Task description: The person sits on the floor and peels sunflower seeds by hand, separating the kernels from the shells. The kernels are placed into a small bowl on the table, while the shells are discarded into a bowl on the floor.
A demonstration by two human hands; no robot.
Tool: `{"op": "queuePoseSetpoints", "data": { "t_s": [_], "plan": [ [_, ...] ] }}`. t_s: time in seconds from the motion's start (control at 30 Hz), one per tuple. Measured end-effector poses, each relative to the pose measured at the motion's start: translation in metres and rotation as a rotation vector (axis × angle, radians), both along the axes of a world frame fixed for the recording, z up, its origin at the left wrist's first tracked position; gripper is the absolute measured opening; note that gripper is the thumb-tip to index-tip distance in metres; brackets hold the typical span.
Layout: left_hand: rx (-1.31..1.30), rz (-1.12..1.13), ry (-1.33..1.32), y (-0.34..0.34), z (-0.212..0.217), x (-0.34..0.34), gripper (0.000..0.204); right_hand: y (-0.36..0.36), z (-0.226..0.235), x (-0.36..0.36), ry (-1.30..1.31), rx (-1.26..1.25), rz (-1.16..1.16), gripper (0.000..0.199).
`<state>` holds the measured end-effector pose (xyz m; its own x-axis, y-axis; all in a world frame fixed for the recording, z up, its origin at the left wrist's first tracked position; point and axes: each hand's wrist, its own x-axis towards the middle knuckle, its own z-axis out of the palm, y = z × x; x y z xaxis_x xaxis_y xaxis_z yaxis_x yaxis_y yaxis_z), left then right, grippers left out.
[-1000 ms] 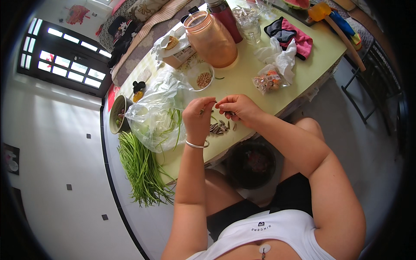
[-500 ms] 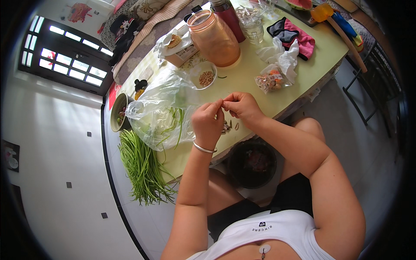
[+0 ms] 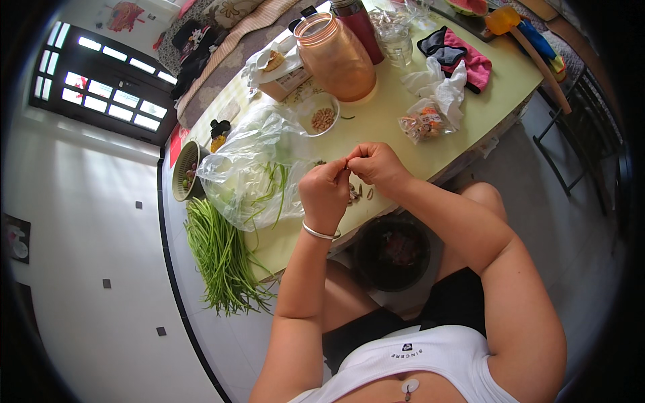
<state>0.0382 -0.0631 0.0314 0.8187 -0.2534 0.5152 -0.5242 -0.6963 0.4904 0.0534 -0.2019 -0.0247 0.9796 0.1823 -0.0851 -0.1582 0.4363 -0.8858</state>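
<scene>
You are holding your left hand (image 3: 327, 191) and right hand (image 3: 373, 163) together in front of you, fingers (image 3: 342, 166) pinching at the same spot where the fingertips are meeting. Both forearms are rising from the lower edge, elbows bent, the left wrist wearing a thin bangle.

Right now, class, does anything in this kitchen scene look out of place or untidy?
Yes. A bundle of long green stalks lies on the white tiled floor beside the table, not on it. Small dark scraps are scattered on the tabletop beneath both hands.
</scene>
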Motion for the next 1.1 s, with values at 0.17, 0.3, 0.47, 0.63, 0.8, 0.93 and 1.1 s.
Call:
{"op": "queuePoseSetpoints", "data": {
  "t_s": [0.17, 0.3, 0.47, 0.63, 0.8, 0.93, 1.1],
  "plan": [
    [0.082, 0.019, -0.038, 0.001, -0.001, -0.002, 0.015, 0.006, 0.003, -0.004, -0.103, -0.138, -0.113, 0.007],
    [-0.515, -0.059, 0.492, 0.009, 0.000, 0.001, 0.015, -0.008, 0.006, 0.000, 0.096, 0.173, 0.128, 0.009],
    [-0.648, -0.101, 0.638, 0.015, -0.001, 0.005, 0.017, -0.006, 0.007, -0.001, 0.158, 0.210, 0.154, 0.008],
    [-0.700, -0.133, 0.667, 0.016, -0.003, 0.006, 0.015, -0.006, 0.006, 0.000, 0.087, 0.086, 0.127, 0.006],
    [-0.822, -0.126, 0.808, 0.014, 0.000, 0.007, 0.012, -0.005, 0.009, -0.002, 0.040, -0.009, 0.048, 0.005],
    [-0.940, -0.152, 0.901, 0.021, -0.003, 0.012, 0.012, -0.002, 0.005, -0.002, 0.067, 0.096, 0.044, 0.004],
    [-0.889, -0.091, 0.860, 0.019, -0.005, 0.015, 0.014, -0.005, 0.004, -0.002, 0.194, 0.273, 0.043, 0.005]
  ]
}}
